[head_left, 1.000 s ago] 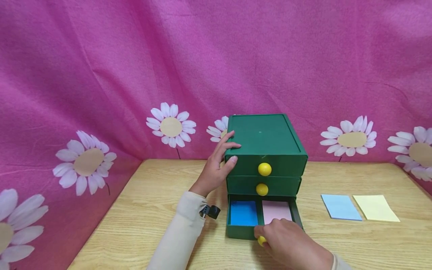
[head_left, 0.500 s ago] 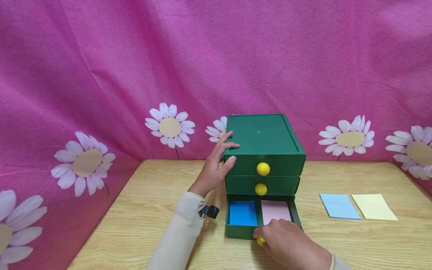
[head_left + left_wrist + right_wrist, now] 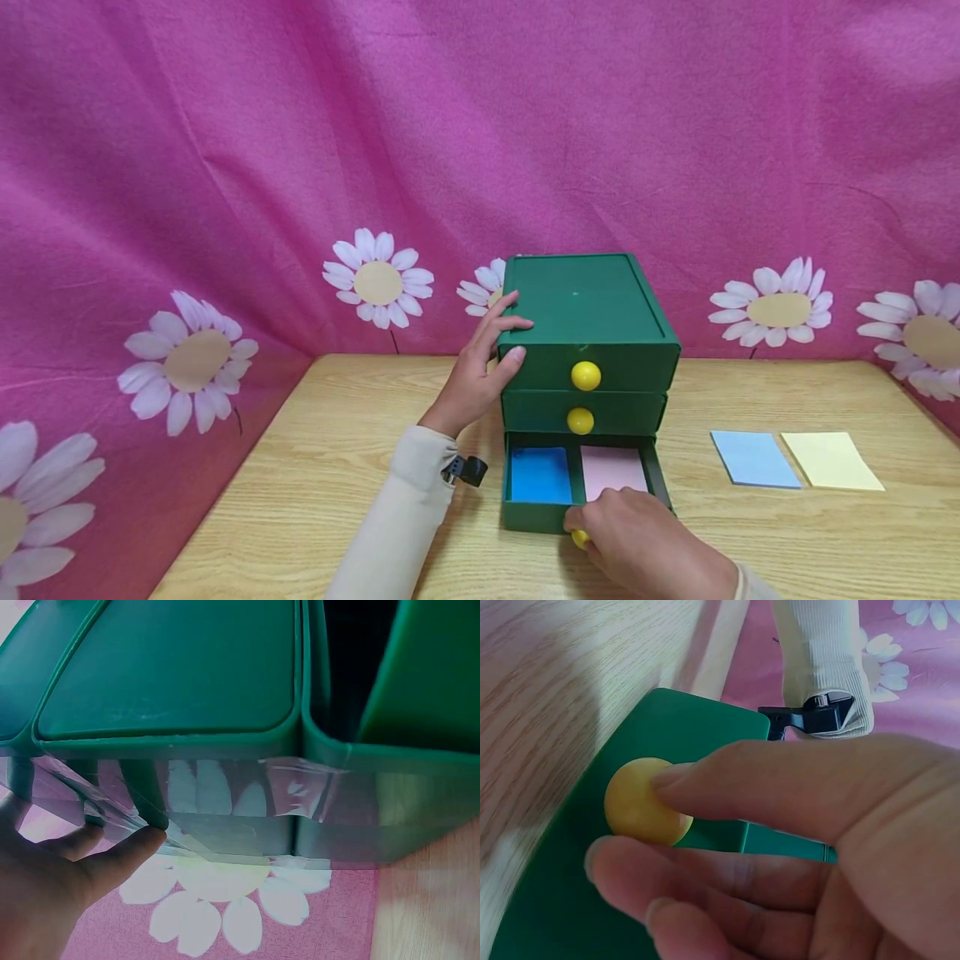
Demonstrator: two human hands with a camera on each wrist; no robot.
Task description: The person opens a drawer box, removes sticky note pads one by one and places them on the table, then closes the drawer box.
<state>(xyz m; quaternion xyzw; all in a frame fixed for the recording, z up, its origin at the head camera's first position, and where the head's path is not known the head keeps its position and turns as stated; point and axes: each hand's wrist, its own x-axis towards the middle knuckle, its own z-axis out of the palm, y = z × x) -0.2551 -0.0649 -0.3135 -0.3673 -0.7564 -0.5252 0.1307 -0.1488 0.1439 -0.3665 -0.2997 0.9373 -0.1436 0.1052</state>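
A green cabinet (image 3: pixel 592 296) with three drawers and yellow knobs stands on the table. Its bottom drawer (image 3: pixel 536 515) is pulled out, with a blue sticky-note pad (image 3: pixel 542 475) in the left compartment and a pink sticky-note pad (image 3: pixel 611 471) in the right one. My left hand (image 3: pixel 472 371) rests against the cabinet's upper left side, fingers spread, fingertips at the top edge and thumb near the front corner. With thumb and forefinger my right hand (image 3: pixel 645 533) pinches the bottom drawer's yellow knob (image 3: pixel 641 802). That hand hides part of the drawer's front right.
To the right of the cabinet, a light blue sticky-note pad (image 3: pixel 756 458) and a pale yellow one (image 3: pixel 834 460) lie side by side on the wooden table (image 3: pixel 322 467). A pink flowered cloth (image 3: pixel 480 150) hangs behind and at the left.
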